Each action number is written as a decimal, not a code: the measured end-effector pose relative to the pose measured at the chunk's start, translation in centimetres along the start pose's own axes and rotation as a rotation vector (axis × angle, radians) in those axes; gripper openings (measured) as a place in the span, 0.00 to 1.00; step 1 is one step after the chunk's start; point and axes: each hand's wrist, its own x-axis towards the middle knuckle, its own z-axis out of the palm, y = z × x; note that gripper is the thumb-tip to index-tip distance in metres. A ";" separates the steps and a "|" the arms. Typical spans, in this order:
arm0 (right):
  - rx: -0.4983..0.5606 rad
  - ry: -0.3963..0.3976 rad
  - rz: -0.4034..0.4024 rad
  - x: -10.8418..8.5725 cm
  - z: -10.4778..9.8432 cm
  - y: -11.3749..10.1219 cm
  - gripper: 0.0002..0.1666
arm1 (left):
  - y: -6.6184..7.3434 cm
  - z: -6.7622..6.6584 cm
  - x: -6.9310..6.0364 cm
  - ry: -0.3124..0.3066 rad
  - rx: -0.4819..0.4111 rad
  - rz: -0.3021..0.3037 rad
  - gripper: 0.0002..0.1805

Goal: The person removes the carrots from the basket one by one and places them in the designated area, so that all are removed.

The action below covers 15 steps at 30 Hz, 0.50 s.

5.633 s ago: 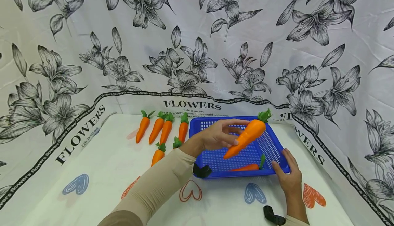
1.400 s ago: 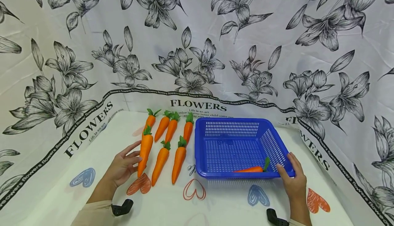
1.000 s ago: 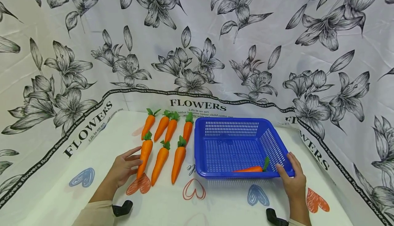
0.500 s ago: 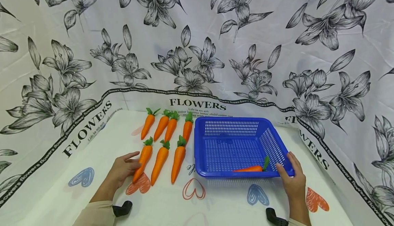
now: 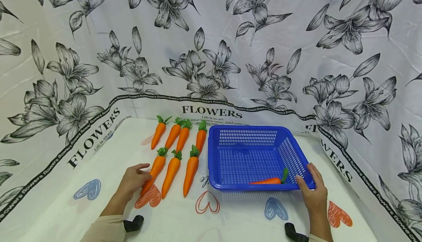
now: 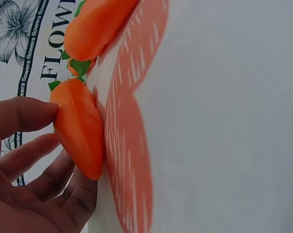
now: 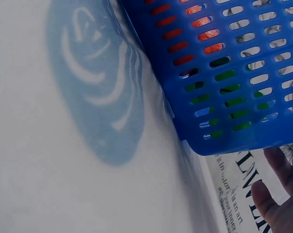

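Observation:
My left hand pinches an orange carrot with a green leafy top, lying on the tablecloth. The left wrist view shows my fingers curled against that carrot. Two more carrots lie beside it, one in the middle and one to its right. My right hand holds the front right corner of a blue plastic basket, thumb near the front rim and fingers along the right side. Inside the basket, a single carrot lies along the front wall, partly hidden by the rim.
Several carrots form a back row left of the basket. The white tablecloth bears printed hearts. A flower-patterned curtain hangs behind. Black wrist devices are on both wrists.
Earlier my left hand held a carrot over the basket. It has since come left and laid a carrot at the front row's left end, tilting it further. My right hand stays on the basket.

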 end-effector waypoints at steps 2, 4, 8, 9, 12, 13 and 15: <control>0.001 -0.002 0.003 0.0 0.0 0.0 0.37 | 0.0 0.0 -0.1 0.007 0.012 -0.002 0.29; 0.002 -0.004 0.006 -0.1 0.0 0.0 0.37 | 0.0 -0.1 -0.1 0.009 0.016 -0.002 0.29; 0.000 -0.008 0.010 -0.1 0.0 0.0 0.37 | 0.4 -0.3 -0.4 0.005 0.016 0.004 0.29; -0.001 -0.009 0.011 -0.1 0.0 0.0 0.37 | 0.4 -0.3 -0.5 0.003 0.017 0.007 0.30; -0.002 -0.010 0.014 0.0 0.0 0.1 0.37 | 0.4 -0.3 -0.5 0.003 0.031 0.006 0.30; -0.002 -0.009 0.015 0.0 0.0 0.1 0.37 | 0.3 -0.2 -0.4 0.004 0.041 0.008 0.30; 0.000 -0.008 0.015 0.1 0.0 0.1 0.37 | 0.2 -0.1 -0.3 0.009 0.061 0.008 0.29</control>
